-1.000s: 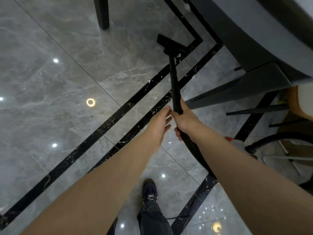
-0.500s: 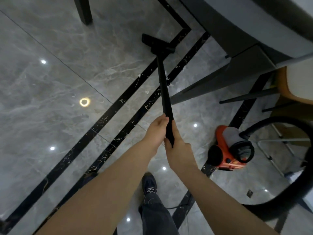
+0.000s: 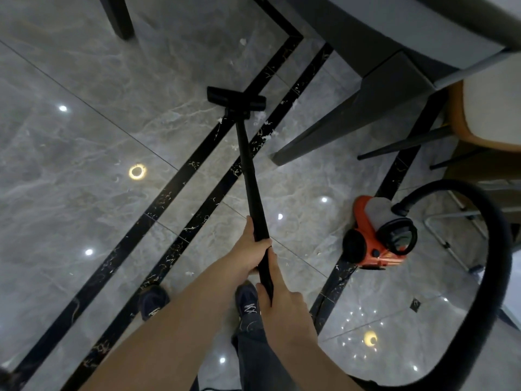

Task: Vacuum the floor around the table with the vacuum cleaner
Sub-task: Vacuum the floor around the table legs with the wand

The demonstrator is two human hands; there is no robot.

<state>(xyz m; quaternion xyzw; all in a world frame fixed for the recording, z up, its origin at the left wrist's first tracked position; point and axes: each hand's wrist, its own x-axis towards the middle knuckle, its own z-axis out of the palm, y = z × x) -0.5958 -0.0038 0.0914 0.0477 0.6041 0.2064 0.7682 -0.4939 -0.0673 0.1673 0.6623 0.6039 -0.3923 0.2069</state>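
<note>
A black vacuum wand point(image 3: 248, 170) runs from my hands to its flat black floor head point(image 3: 236, 99), which rests on the grey marble floor point(image 3: 84, 153) beside two black inlay strips. My left hand point(image 3: 251, 246) grips the wand higher up; my right hand point(image 3: 277, 301) grips it just below. White scraps of debris point(image 3: 263, 124) lie right of the head. The orange vacuum body point(image 3: 375, 235) sits on the floor at the right, with its black hose point(image 3: 496, 266) looping around. The grey table point(image 3: 400, 32) fills the upper right, one slanted leg point(image 3: 324, 131) touching down near the debris.
A chair with an orange-edged pale seat point(image 3: 490, 108) and thin black legs stands at the right, beside the table. Another dark furniture leg point(image 3: 117, 15) stands at the top left. My two dark shoes point(image 3: 248, 300) are below my hands. A white metal frame point(image 3: 456, 244) lies behind the vacuum body.
The wand and floor head have been pulled back towards me, away from the table. Both hands slid closer to my body, and the orange vacuum body and hose have come fully into view.
</note>
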